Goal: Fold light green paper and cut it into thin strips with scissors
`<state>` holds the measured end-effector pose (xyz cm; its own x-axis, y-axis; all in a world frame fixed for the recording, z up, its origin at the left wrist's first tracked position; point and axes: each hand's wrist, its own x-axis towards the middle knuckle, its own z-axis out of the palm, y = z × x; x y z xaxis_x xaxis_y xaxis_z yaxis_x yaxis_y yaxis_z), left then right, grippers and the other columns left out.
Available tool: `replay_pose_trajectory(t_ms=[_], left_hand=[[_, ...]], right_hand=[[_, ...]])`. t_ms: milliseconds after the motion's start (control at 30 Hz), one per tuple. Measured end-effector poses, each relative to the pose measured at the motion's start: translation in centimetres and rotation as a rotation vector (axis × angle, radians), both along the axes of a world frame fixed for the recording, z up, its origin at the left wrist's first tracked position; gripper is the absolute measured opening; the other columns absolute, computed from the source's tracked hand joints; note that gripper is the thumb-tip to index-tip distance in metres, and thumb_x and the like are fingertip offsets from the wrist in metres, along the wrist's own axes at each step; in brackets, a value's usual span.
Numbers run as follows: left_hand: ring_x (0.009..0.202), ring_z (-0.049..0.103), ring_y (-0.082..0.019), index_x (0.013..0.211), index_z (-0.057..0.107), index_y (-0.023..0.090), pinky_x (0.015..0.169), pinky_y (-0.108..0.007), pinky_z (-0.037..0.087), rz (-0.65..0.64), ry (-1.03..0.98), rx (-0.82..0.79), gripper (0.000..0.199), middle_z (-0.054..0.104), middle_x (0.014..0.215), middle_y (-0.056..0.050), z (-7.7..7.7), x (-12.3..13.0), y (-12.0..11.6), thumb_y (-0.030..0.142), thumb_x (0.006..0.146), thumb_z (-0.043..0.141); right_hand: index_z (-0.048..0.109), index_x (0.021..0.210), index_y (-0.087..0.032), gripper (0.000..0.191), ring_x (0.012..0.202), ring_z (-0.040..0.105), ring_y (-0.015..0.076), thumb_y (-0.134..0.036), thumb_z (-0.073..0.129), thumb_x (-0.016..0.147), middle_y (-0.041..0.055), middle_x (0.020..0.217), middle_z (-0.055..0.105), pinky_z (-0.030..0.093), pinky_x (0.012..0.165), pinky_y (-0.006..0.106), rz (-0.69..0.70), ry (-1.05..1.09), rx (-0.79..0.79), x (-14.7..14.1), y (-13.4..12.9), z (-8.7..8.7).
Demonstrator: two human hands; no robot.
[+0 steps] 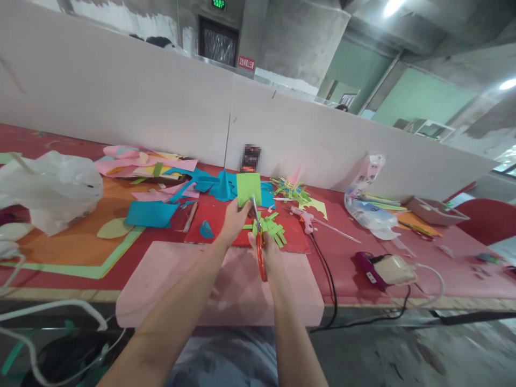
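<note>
Between the fingers of my left hand (235, 219) is a green paper piece (248, 188), held up above the table. My right hand (269, 252) is closed round the red-handled scissors (260, 258), whose blades point up at the lower edge of that paper. Several green strips (274, 228) lie in a pile on a red sheet (201, 212), just behind my right hand. A small blue paper piece (207, 229) rests on the same sheet, left of my hands.
A pink glue gun (304, 217) with a black cable lies to the right. Further right are a power bank-like purple item (368, 269) and a pink box (437, 210). Plastic bags (60, 185) and coloured paper (151, 214) cover the left side. A white partition (161, 118) stands behind.
</note>
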<state>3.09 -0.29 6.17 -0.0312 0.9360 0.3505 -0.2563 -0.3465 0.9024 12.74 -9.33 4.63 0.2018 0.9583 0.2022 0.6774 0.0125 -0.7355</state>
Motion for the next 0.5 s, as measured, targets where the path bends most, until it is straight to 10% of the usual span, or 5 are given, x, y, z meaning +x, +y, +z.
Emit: replay_pose_trajectory(t_ms=[500], left_hand=[[0.049, 0.054, -0.010, 0.067, 0.050, 0.014, 0.051, -0.023, 0.044, -0.081, 0.022, 0.019, 0.032, 0.054, 0.053, 0.001, -0.37, 0.47, -0.12, 0.044, 0.075, 0.051]], right_hand=[[0.043, 0.067, -0.024, 0.017, 0.060, 0.052, 0.0189, -0.039, 0.043, 0.074, -0.0003, 0.061, 0.052, 0.039, 0.056, 0.029, 0.002, 0.084, -0.028, 0.04, -0.31, 0.48]])
